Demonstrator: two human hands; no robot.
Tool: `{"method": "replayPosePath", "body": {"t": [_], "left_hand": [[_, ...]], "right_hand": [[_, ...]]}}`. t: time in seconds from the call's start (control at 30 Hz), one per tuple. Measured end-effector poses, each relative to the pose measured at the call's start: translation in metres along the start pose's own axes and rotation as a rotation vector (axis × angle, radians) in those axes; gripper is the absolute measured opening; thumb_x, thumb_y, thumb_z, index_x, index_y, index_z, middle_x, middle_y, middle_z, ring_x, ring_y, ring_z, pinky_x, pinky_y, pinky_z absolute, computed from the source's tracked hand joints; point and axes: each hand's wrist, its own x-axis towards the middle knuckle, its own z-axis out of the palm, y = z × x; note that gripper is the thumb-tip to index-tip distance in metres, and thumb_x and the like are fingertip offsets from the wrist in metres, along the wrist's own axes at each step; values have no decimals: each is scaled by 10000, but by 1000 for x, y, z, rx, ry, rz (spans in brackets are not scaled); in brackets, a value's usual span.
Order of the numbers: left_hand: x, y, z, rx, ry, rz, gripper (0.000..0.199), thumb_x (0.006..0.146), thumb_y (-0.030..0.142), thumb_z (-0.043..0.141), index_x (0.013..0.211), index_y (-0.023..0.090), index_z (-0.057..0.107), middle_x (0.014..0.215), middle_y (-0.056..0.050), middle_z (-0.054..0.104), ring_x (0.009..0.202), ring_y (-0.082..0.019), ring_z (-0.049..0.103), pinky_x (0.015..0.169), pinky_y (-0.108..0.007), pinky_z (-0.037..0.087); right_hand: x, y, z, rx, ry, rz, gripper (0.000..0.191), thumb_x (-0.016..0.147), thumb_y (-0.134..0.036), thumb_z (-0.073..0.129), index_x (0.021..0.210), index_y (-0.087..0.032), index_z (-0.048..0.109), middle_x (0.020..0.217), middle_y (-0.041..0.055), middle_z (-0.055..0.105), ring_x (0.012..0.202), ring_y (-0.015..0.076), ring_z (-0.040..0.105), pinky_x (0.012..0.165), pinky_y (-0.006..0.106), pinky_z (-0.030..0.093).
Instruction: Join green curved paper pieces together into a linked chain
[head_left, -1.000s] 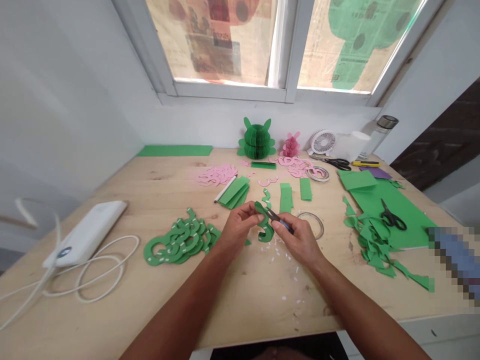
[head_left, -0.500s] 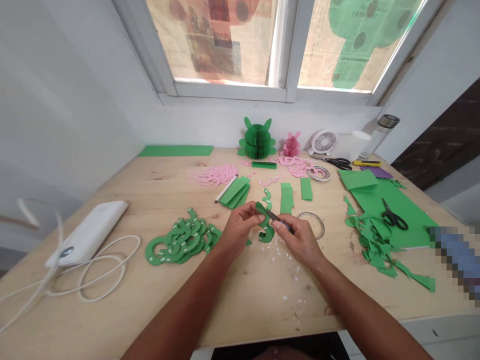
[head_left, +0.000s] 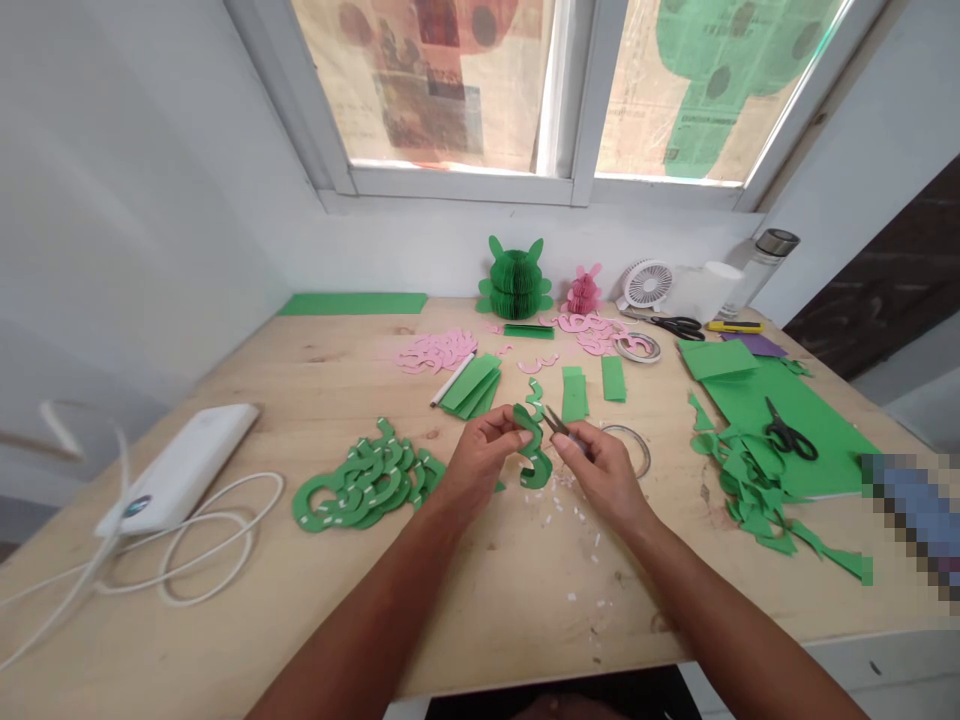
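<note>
My left hand (head_left: 491,445) pinches a wavy green paper cutout (head_left: 536,465) with small white strips on it. In my right hand (head_left: 600,460) is a pair of dark tweezers (head_left: 555,422), its tips parted just right of the cutout and apart from it. Another wavy green strip (head_left: 534,392) with white marks lies on the table behind my hands. Left of my left hand is a pile of curved green cutouts (head_left: 360,485) bearing similar white strips. Tiny white scraps (head_left: 574,597) are scattered below my hands.
Tape rolls (head_left: 634,445) lie right of my hands. Green scraps (head_left: 750,480), black scissors (head_left: 787,435) and green sheets (head_left: 817,430) are at right. Pink cutouts (head_left: 439,350), folded green paper (head_left: 472,385) and honeycomb figures (head_left: 515,282) sit behind. A white power bank (head_left: 187,465) with cable lies left.
My right hand has drawn the tweezers back to the right, off the cutout, and their tips now show apart. My left hand still holds the cutout in nearly the same place.
</note>
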Motion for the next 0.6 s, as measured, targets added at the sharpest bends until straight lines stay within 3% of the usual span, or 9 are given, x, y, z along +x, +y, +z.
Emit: {"method": "replayPosePath", "body": {"t": [0.2,0.47,0.6], "left_hand": [[-1,-1,2,10,-17,-16,128,611,210,685,706,141,635,719,-36,639,709,-163,566,721,-283,418],[-2,-7,4,-13,-103,-51,108,643,214,689,699,140,633,696,-25,642,684,-150,561,709,-276,406],[-1,-8,3,-20,-38,-22,131,636,213,706,721,145,633,693,-11,622,680,-133,544,724,-269,403]], "right_hand": [[-1,-5,2,212,-37,61,292,783,-419,534,855,-151,625,598,-27,459,524,95,368,486,214,299],[0,-1,6,142,30,106,157,694,-310,594,678,-156,569,523,-55,392,484,81,326,447,205,255],[0,1,6,130,57,119,142,690,-298,582,666,-159,559,515,-58,389,477,79,326,444,204,253]]}}
